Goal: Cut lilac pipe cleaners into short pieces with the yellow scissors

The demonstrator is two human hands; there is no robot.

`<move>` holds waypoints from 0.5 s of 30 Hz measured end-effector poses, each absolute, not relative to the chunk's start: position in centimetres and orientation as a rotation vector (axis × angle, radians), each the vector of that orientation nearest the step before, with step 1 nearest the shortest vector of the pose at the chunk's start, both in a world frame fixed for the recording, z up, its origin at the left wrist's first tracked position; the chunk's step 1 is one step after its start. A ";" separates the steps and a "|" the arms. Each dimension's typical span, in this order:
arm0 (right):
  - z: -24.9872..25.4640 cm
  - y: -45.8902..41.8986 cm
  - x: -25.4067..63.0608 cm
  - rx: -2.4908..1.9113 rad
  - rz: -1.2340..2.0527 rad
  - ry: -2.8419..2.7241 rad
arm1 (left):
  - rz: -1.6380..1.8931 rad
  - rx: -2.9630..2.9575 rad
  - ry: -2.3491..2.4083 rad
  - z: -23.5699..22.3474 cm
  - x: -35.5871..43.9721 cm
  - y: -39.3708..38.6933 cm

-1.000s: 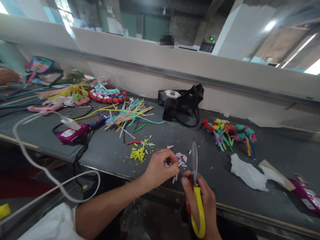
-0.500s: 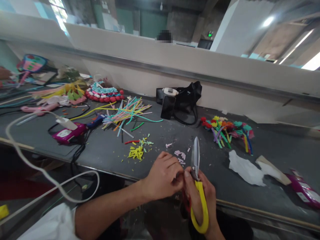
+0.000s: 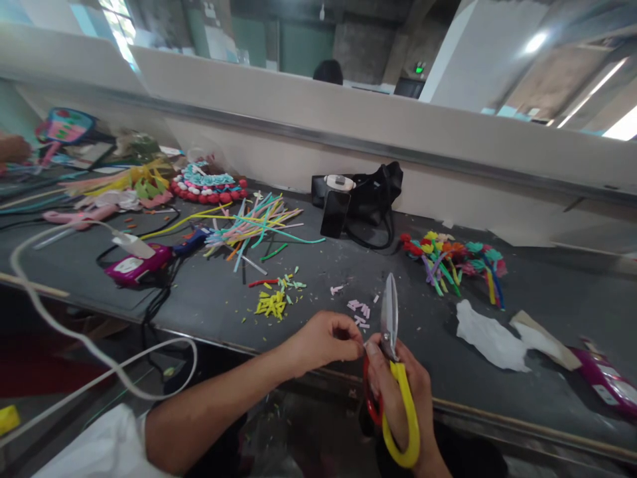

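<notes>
My right hand (image 3: 398,392) grips scissors (image 3: 393,358) with one yellow and one red handle, blades pointing up and away, closed. My left hand (image 3: 326,338) is pinched beside the blades' base, fingertips together on something too small to make out. Just beyond my hands lie small pink cut pieces (image 3: 359,311) on the dark table (image 3: 547,312). A little pile of yellow and green cut bits (image 3: 273,302) lies to the left of them.
A bundle of coloured strips (image 3: 253,226), a magenta glue gun (image 3: 137,264) with cables, a round red-and-blue craft piece (image 3: 209,186), a black bag (image 3: 371,199) with a phone, coloured flower-like stems (image 3: 455,262) and white crumpled paper (image 3: 490,335) lie about. Another person's hand (image 3: 12,146) shows far left.
My left hand left the pink pieces, came back to the scissors' base, and now has drawn slightly left, pinched. The scissors stayed upright in my right hand.
</notes>
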State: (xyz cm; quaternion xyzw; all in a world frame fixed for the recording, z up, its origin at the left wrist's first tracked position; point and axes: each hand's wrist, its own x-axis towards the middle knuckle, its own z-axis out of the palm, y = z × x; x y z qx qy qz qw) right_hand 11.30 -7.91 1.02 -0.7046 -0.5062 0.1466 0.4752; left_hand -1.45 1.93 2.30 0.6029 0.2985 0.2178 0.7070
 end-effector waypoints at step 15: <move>-1.5 -8.8 10.9 -1.927 0.092 -1.617 | 0.898 0.788 0.610 2.6 -1.7 2.8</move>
